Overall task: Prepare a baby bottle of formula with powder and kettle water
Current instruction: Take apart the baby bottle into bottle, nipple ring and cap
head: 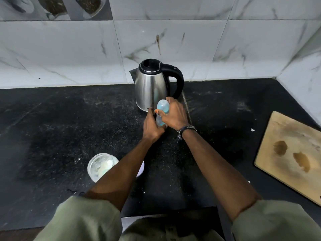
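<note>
Green sleeves [83, 221] at bottom, both arms reaching out over black table [52, 127]. Open powder jar [101, 165] well short of kettle [152, 86], half under left forearm. Baby bottle [162, 110] upright right in front of kettle, pretty much touching it. Left hand [152, 126] wrapped round bottle's lower body, right hand [173, 113] gripping its top, fingers curled over. Wooden cutting board [291, 155] off to kettle's right, stained.

Baby bottle [163, 108]: clear, blue-tinted, upright, capped, just before kettle. Kettle [152, 84]: steel, black lid shut, handle right. Powder jar [101, 165]: open, near desk [52, 127] front.
</note>
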{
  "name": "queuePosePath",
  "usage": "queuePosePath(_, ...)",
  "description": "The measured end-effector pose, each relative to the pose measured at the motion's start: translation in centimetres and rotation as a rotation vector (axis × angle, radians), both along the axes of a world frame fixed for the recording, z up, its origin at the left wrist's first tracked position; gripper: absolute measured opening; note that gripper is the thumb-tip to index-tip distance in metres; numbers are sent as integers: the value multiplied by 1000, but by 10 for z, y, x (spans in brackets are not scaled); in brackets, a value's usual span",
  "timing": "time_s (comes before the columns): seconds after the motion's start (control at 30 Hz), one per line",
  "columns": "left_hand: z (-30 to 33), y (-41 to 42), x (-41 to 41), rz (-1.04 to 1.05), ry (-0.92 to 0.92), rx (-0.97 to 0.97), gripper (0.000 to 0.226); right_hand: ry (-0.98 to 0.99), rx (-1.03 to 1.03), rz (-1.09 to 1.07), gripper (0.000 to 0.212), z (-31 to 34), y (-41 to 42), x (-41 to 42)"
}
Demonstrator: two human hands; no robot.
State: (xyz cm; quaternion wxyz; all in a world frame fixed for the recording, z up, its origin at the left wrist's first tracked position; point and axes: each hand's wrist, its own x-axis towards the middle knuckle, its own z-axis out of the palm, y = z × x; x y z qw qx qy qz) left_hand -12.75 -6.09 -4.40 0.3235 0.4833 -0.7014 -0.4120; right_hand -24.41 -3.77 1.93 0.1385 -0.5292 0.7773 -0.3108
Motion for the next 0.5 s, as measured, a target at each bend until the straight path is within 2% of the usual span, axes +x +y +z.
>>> queuePosePath(0.1, -5, -2, -3, 18, -13, 0, 54, -22, -36, 30, 49, -2, 2, -1)
queuePosePath(0.2, -4, 2, -4, 36, -12, -41, 39, -34, -82, 36, 49, -2, 9, -3)
queuePosePath(0.5, 16, 59, 12, 35, 189, -123, 44, -133, -197, 111, 49, 24, 57, 4)
